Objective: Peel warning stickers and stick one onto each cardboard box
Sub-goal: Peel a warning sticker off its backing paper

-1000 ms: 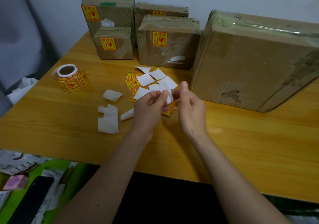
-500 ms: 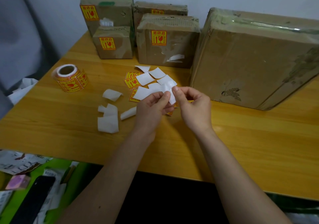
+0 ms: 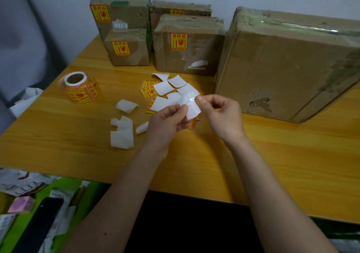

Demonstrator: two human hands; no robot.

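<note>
Now we have the sticker (image 3: pixel 191 107) up off the table (image 3: pixel 272 165), held between both hands with its white back towards us. A second ago our fingertips were bunched together on one corner, picking at it; half a second ago the right hand had begun to draw away; now the two hands sit apart and a pale, shiny layer is stretched between them. We read that as the backing starting to come off the sticker, though which layer is which is hard to tell from this side.

Our left hand (image 3: pixel 167 122) pinches the lower left part of the piece between thumb and forefinger. Our right hand (image 3: pixel 220 112) pinches the upper right edge with thumb and fingertip, the other fingers loosely curled. Both hands are grasping the same small piece, above the scatter of loose stickers (image 3: pixel 149 91) and cast-off white backings (image 3: pixel 122 138) on the table.

For the task, this means the fiddly start is behind us and a steady pull should finish the peel. Four boxes at the back already show a yellow label, the small front box (image 3: pixel 128 47) and the middle box (image 3: pixel 189 46) among them. The large box (image 3: pixel 288 65) on the right shows no label on the faces we can see, so we judge it to be the likely place for this one. The roll of stickers (image 3: pixel 79 87) stands to the left, well apart from our hands.
</note>
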